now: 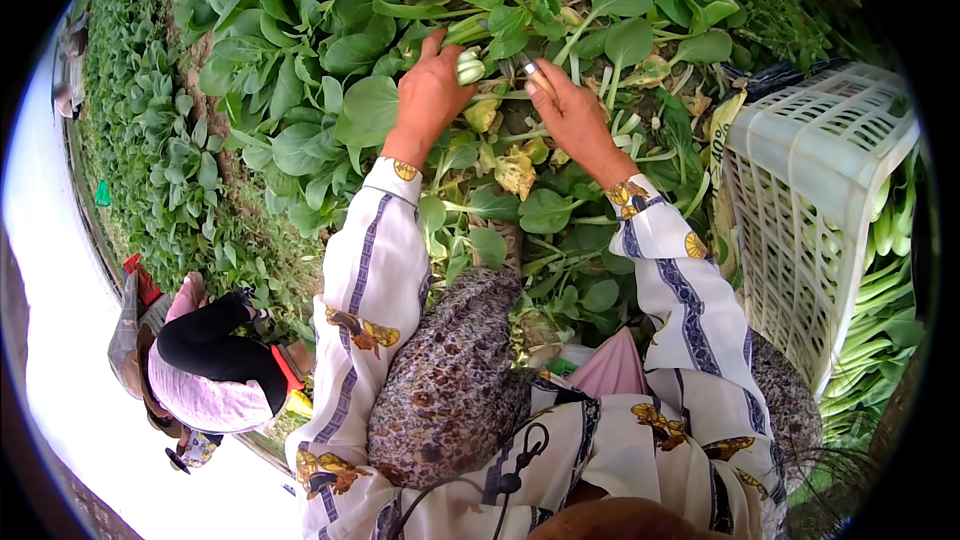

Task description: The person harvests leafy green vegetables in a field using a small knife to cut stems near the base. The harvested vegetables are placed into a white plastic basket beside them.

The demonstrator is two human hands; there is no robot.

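My left hand [435, 94] is closed around cut leafy greens [470, 69], whose pale green stem bases point right and whose leaves lie above. Close by on the right, my right hand [571, 111] grips a knife [532, 69] by its wooden handle, with a metal ferrule showing; its blade is partly hidden among leaves. Yellowed leaves [514, 171] and loose stalks lie on the ground below and between my hands. Growing leafy plants [352, 45] stand thickly to the left of and above my left hand.
A white plastic crate [787, 240] filled with long-stemmed greens [881, 300] lies on its side at the right. A co-worker [217, 367] crouches at the lower left beside another planted row [142, 127]. My knees rise below my hands.
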